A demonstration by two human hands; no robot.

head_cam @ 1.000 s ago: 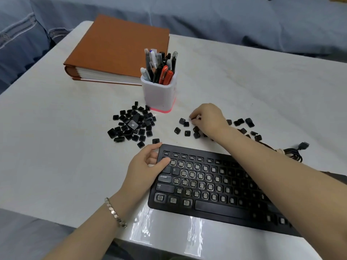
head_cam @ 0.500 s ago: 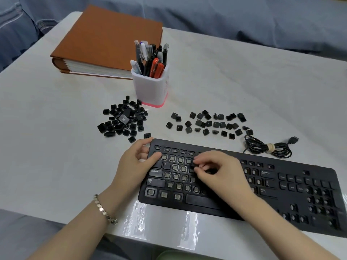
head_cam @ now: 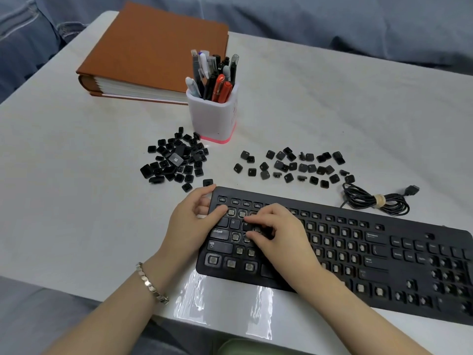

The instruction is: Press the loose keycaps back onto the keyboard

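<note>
The black keyboard (head_cam: 358, 242) lies along the table's near edge, and many of its key sockets are bare. My left hand (head_cam: 189, 221) grips its left end, with the thumb on top and the fingers curled round the corner. My right hand (head_cam: 279, 234) hovers over the left letter rows. Its curled index finger and thumb pinch a keycap (head_cam: 246, 224) marked W that sits in its socket. Loose black keycaps lie in a pile (head_cam: 176, 160) behind the left hand. A second, spread-out group of keycaps (head_cam: 294, 166) lies behind the keyboard's middle.
A white pen holder (head_cam: 212, 116) full of pens stands behind the two groups of keycaps. An orange binder (head_cam: 153, 47) lies at the back left. The keyboard's coiled cable (head_cam: 376, 201) rests behind its right half. The table edge runs just in front of the keyboard.
My right hand came back from the spread-out keycaps to the keyboard's left letter rows, and a W keycap now sits there. My left hand kept its grip on the keyboard's end.
</note>
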